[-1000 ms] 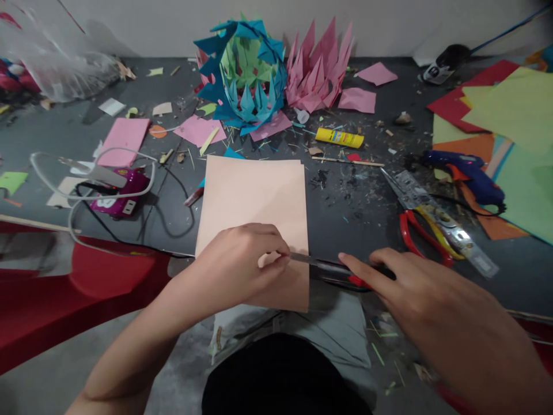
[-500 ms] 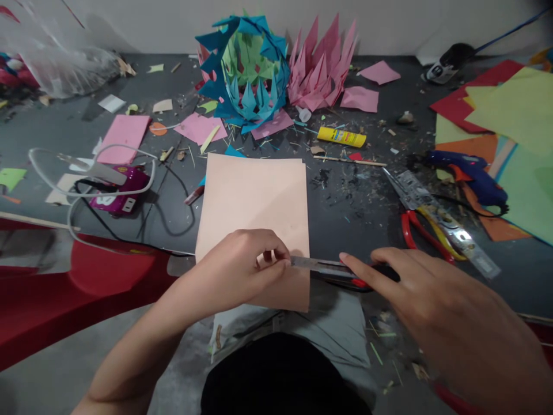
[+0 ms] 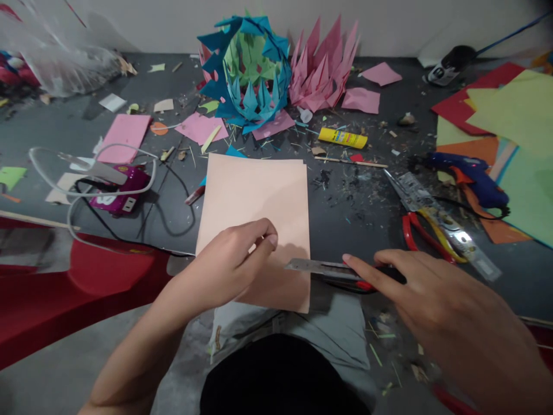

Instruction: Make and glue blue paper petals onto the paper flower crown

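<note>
My right hand (image 3: 436, 294) is closed around a box cutter (image 3: 328, 270) with a black and red handle. The index finger lies along its top, and the metal blade points left over the lower part of the peach paper (image 3: 259, 196). Left of the blade tip, and apart from it, my left hand (image 3: 242, 259) hovers over the paper with thumb and forefinger pinched. Whatever may be between those fingertips is too small or hidden to make out. The paper sheets lie at the table's front edge, with their lower end sticking out over it.
Folded-paper rings in blue (image 3: 254, 72) and pink (image 3: 319, 75) stand at the back. Right lie a yellow glue stick (image 3: 343, 138), red-handled scissors (image 3: 427, 236), a ruler (image 3: 462, 233), a blue glue gun (image 3: 469, 173) and coloured paper (image 3: 518, 115). Left sits a purple power adapter (image 3: 123, 190) with cables.
My left hand has drawn away from the blade tip, up and to the left, leaving the tip exposed. My right hand with the box cutter has barely shifted.
</note>
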Tool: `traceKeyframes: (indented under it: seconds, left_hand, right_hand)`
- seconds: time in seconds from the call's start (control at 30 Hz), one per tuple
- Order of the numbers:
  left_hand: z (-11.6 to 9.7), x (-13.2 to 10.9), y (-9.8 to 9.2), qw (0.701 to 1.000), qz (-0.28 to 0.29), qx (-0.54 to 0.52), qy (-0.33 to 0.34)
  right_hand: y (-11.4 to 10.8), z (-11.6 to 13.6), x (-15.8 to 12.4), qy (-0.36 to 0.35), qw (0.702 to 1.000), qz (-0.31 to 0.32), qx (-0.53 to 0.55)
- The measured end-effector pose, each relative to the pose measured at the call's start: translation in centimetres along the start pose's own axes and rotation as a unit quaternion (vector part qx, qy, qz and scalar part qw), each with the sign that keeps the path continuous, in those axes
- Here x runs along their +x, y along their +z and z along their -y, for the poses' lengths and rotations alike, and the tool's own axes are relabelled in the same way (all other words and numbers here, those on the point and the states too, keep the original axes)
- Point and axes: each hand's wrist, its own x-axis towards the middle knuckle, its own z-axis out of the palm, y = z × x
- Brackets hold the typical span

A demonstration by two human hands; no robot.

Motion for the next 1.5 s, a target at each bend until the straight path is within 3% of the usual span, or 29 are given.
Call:
traceKeyframes:
  seconds: [0.13,0.23,0.3,0.37,0.43,0.5,0.57,0.67,0.77,0.97,1.27,1.37,1.5]
  left_hand:
    - [1.2,-1.0,-0.9,0.999,-0.026,0.032,-0.033]
    - [2.7,-2.7,-2.5,0.993,-0.049,0.065,-0.088]
    - [3.6,-4.0,-3.7,0.980,-0.087,0.094,-0.150]
    - [4.0,-5.0,-4.5,0.953,-0.176,0.111,-0.220]
    - [3.8,-5.4,-4.5,0.930,-0.259,0.084,-0.247]
    - [3.0,-5.1,-3.7,0.930,-0.295,0.033,-0.217]
    - [2.1,-4.3,-2.2,0.951,-0.268,-0.019,-0.151]
    - [0.8,-2.9,0.4,0.976,-0.178,-0.092,-0.082]
    - [-0.3,-1.9,2.5,0.973,-0.166,-0.154,-0.039]
    - [-1.8,-0.8,4.5,0.945,-0.206,-0.254,-0.004]
    - [-2.2,0.2,5.5,0.923,-0.216,-0.318,-0.026]
    - [-2.4,0.4,5.9,0.921,-0.255,-0.293,-0.017]
    - [-2.6,0.5,6.9,0.909,-0.367,-0.195,0.034]
  right_hand:
    - [0.8,-0.3,-0.3,0.036,0.999,-0.006,0.016]
    - [1.7,-0.2,-0.5,0.104,0.989,0.001,0.108]
    - [2.1,0.1,-0.6,0.149,0.965,0.023,0.215]
    - [2.1,0.7,-0.5,0.190,0.927,0.063,0.317]
    - [1.9,1.4,-0.3,0.220,0.884,0.111,0.398]
    - [1.6,2.2,0.0,0.238,0.848,0.138,0.453]
    - [1.5,2.9,0.3,0.251,0.829,0.140,0.480]
    - [1.6,3.6,0.6,0.247,0.822,0.128,0.497]
    - [1.9,4.1,0.6,0.243,0.827,0.125,0.492]
    - [2.7,5.0,0.5,0.240,0.851,0.076,0.461]
    - [2.9,5.5,0.9,0.251,0.843,0.067,0.471]
    - [3.1,5.8,0.8,0.278,0.831,0.063,0.477]
    - [3.2,6.6,0.7,0.289,0.807,0.046,0.513]
